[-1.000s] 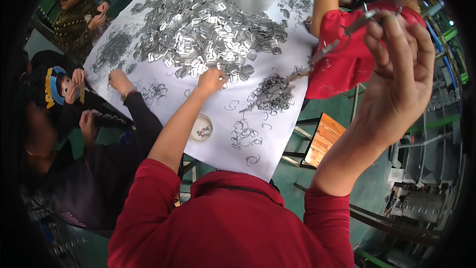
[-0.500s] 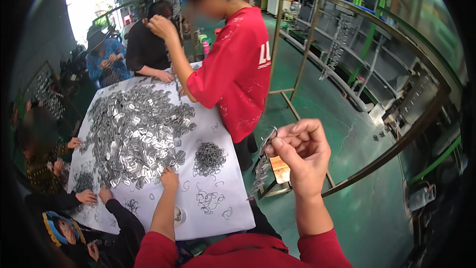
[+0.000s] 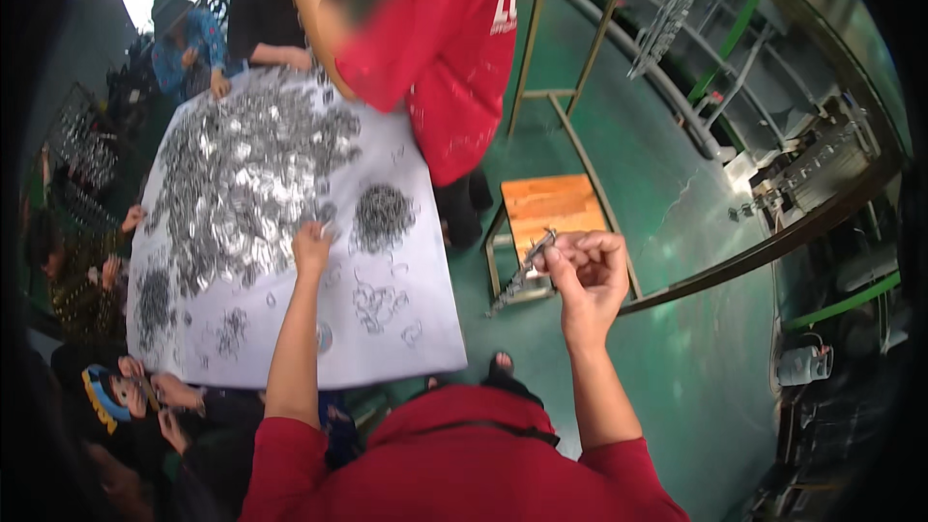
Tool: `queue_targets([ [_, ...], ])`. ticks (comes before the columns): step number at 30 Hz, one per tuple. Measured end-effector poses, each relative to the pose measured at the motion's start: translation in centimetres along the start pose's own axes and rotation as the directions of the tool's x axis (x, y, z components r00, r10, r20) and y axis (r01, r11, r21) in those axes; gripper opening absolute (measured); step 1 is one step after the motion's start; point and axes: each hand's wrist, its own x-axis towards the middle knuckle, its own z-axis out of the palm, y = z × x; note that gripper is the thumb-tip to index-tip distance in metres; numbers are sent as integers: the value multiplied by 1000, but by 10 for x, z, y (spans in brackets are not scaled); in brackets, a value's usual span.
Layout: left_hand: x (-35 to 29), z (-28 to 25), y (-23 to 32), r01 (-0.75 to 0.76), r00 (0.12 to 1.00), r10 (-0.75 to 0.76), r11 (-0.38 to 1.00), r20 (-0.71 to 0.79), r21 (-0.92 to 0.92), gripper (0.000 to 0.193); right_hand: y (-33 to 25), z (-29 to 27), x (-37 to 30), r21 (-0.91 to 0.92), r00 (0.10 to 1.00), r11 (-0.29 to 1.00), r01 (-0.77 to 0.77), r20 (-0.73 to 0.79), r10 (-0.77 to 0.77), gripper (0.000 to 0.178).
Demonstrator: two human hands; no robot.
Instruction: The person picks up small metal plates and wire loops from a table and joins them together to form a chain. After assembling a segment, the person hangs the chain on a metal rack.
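Since the earlier frame the right hand [image 3: 590, 275] has lowered, still clenched on a thin string of small silver metal parts [image 3: 523, 273] dangling above the orange wooden stool [image 3: 551, 205]. The left hand [image 3: 311, 247] rests fingers-down on the white sheet-covered table [image 3: 425, 329], at the edge of the grey heap of metal rings [image 3: 242, 174].

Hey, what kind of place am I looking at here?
Probably a factory floor or workshop: a white-covered table heaped with small metal parts that several people sort by hand, a green painted floor, and metal rails and racks around it.
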Motion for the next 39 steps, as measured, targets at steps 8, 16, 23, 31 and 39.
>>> queue_targets([
  [8, -97, -29, 236, 328, 932, -4, 439, 363, -837, 26, 48, -46, -13, 8, 993, 1000, -27, 113, 26, 24],
  [16, -162, -11, 316, -13, 975, 189, 570, 115, -821, 14, 61, -71, -11, -79, 974, 996, -39, 220, 56, 23],
  [23, -176, 10, 314, -94, 988, 157, 660, 14, -745, 13, 73, -83, -11, -101, 968, 994, -49, 239, 72, 20],
  [31, -178, 26, 319, 70, 989, 66, 575, 132, -815, 14, 72, -87, -3, -92, 977, 993, -67, 198, 84, 21],
  [39, -192, 37, 307, -219, 974, 209, 748, -90, -626, 14, 91, -99, -19, -184, 956, 971, -153, 221, 193, 21],
])
